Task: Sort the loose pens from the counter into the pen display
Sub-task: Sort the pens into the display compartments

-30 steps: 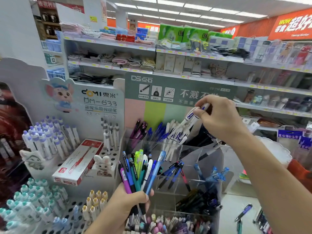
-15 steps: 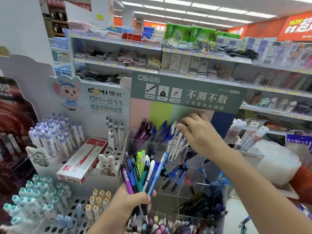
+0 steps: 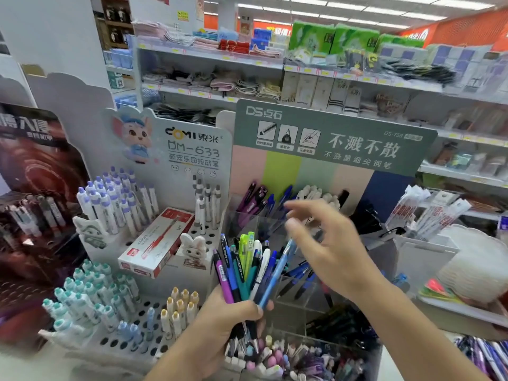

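Far to the left of your hands, a white pegboard stand (image 3: 115,339) holds rows of teal-capped and purple-capped pens upright. A red and white pen box (image 3: 156,242) lies tilted on that stand, up and left of your left hand, with a small rabbit figure (image 3: 192,250) just beside it.

Your left hand (image 3: 222,323) is low in the middle, fingers curled tight around a bunch of pens (image 3: 247,268). The bunch fans upward out of your fist: purple, dark blue, teal, green, white and light blue barrels, with the tips poking out below your fingers.

Directly behind and to the right of that bunch stands the clear pen display (image 3: 299,295), its compartments already holding purple, blue, white and black pens under a grey-green sign (image 3: 332,138).

Your right hand (image 3: 327,251) hovers in front of the display, just right of the bunch, fingers spread and relaxed, gripping nothing; it is blurred. Its fingertips (image 3: 292,224) sit close to the top of the light blue pen, though you cannot tell if they touch.

Below both hands, a clear bin (image 3: 302,356) holds pastel-topped pens.
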